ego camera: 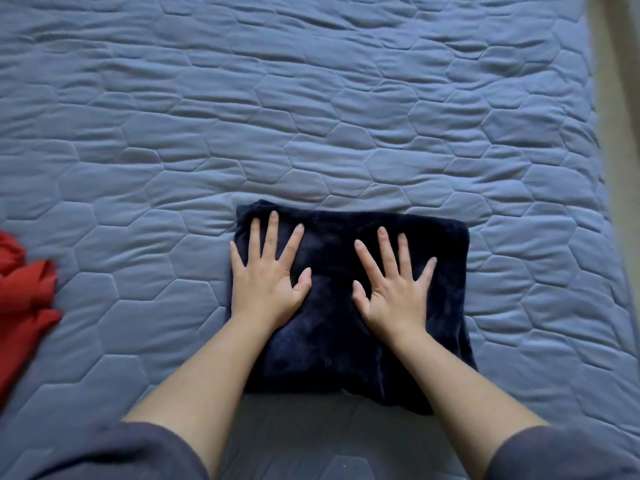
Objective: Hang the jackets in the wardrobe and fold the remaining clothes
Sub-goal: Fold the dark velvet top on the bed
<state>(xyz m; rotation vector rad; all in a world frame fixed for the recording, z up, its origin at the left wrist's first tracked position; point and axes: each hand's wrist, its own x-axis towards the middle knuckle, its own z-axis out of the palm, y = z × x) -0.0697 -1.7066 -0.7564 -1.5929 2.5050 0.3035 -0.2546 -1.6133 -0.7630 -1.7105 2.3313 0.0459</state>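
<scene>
Sleeves (121, 452) in dark grey fill the bottom corners at 7 and 5 o'clock. Bare forearms run up from them to a navy garment (332, 258) on the bed (311, 116), just below the middle of the view, toward 6 o'clock. The garment is already a compact, roughly square bundle with soft, plush-looking cloth. Its near edge overhangs the quilted cover slightly.

The step in hand looks like the last one for this piece: pressing and smoothing the finished fold so that it keeps its shape.

The left grip (266, 282) lies flat on the bundle's 9 o'clock half, with the fingers straight and spread and the little finger at the left edge. The right grip (394, 289) lies the same way on the 3 o'clock half, palm down with the fingers fanned. Neither curls round or pinches any cloth. Both are fully open and rest on top, and the thumbs point inward with bare navy cloth between them.

The next move probably calls for lifting both palms without dragging the top layer. After that the bundle could be slid aside, or left where it is.

A red garment (24, 289) lies crumpled at the 9 o'clock edge, well apart from the bundle and only partly in view. It seems the likely next piece. Whether it is a jacket to hang or something to fold cannot be told from here.
</scene>
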